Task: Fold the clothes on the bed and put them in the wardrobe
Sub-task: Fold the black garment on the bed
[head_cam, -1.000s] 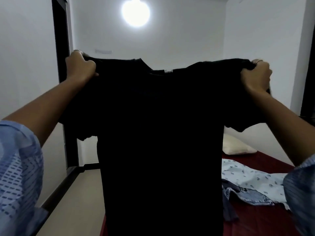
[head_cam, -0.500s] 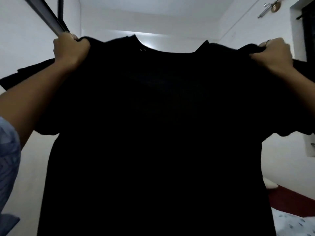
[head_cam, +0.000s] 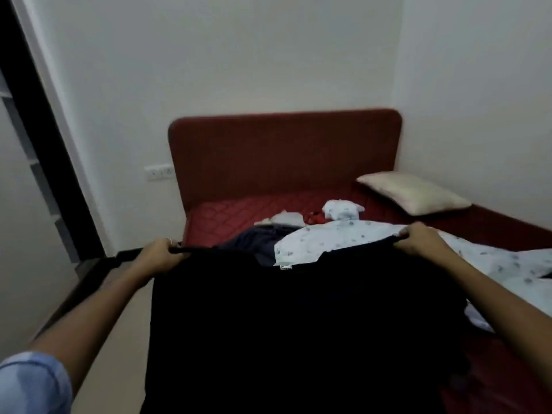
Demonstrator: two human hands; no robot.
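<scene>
**Black T-shirt held out flat over the bed's near end**

Left hand curled round the far left shoulder edge of the black T-shirt, knuckles up, a ring showing on one finger. Right hand likewise closed on the far right shoulder edge, fingers wrapped over the cloth. Shirt stretched between the two fists, neckline and a small white label facing away from the wearer, body spreading toward the camera and covering the near end of the red mattress. Left part of the shirt hanging past the mattress edge above the pale floor.

Beyond the neckline, on the mattress: a pale printed shirt lying loose, just beside a dark blue garment; farther back a small bundled pale piece, a scrap of red cloth, another whitish piece. Cream pillow at the far right, near the red headboard. Wall switch plate left of the headboard. Dark frame along the left edge.
</scene>
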